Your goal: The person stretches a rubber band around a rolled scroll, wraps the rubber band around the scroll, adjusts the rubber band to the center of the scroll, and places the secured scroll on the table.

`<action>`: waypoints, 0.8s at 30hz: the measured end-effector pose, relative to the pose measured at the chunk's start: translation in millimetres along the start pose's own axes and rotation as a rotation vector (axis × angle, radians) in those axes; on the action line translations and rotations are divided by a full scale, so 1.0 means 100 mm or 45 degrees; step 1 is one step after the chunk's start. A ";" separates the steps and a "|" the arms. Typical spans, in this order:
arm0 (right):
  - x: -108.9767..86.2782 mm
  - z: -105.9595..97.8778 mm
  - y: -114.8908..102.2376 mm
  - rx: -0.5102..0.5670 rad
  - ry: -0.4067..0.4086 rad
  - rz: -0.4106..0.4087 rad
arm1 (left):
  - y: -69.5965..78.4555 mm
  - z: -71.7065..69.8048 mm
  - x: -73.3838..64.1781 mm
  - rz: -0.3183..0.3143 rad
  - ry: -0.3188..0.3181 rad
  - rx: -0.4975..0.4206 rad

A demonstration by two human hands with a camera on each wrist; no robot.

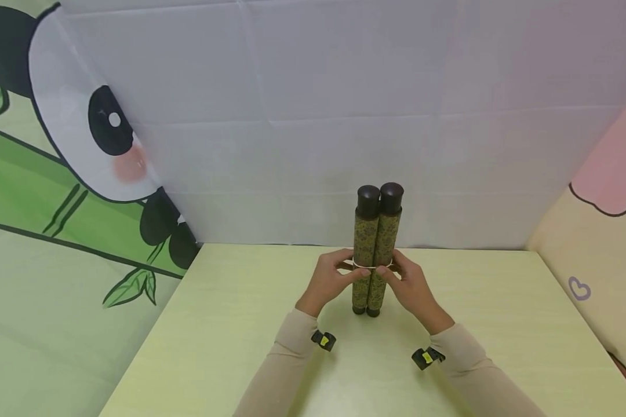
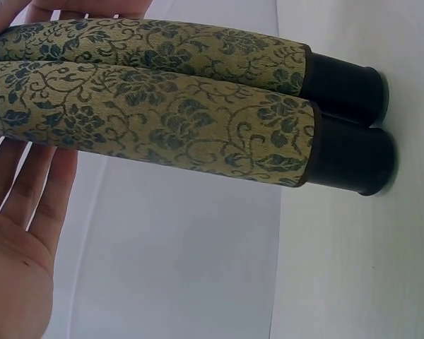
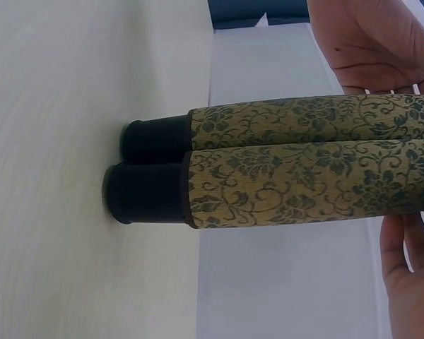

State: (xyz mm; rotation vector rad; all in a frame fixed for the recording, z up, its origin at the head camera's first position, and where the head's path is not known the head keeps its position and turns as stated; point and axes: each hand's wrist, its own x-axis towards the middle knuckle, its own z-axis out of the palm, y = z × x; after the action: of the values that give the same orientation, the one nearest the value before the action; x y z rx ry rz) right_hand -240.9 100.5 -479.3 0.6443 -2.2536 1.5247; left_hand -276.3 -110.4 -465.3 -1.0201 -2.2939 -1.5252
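Two rolled scrolls, the left one and the right one, stand upright side by side on the table. Both are covered in gold cloth with dark floral patterning and have dark knobs at each end. A thin white band crosses their front at mid-height. My left hand grips the pair from the left, thumb in front at the band and fingers behind. From the right, my right hand holds them likewise. In the left wrist view the lower knobs touch the tabletop.
The pale yellow table meets a white cloth backdrop behind the scrolls. A panda print covers the left side; a cream and pink panel stands at the right. Small black devices sit on both wrists.
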 end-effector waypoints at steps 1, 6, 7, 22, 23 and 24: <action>-0.01 0.01 0.00 0.002 0.002 -0.003 | 0.00 0.00 -0.01 0.002 -0.002 0.000; -0.08 0.05 -0.01 0.000 -0.001 0.014 | -0.02 -0.01 -0.10 -0.026 -0.021 0.014; -0.09 0.06 -0.01 -0.009 -0.004 0.022 | -0.03 -0.01 -0.12 -0.035 -0.029 0.019; -0.17 0.07 -0.30 -0.051 0.032 -0.025 | 0.21 -0.12 -0.16 0.043 -0.063 0.011; -0.17 0.07 -0.32 -0.052 0.041 -0.027 | 0.23 -0.13 -0.15 0.058 -0.059 0.011; -0.17 0.07 -0.35 -0.057 0.052 -0.029 | 0.24 -0.13 -0.15 0.072 -0.055 0.010</action>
State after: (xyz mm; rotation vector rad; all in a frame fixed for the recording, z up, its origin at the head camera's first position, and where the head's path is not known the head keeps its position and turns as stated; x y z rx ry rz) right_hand -207.7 85.7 -463.4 0.6187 -2.2360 1.4591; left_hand -251.9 -122.5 -449.7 -1.1163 -2.2774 -1.4850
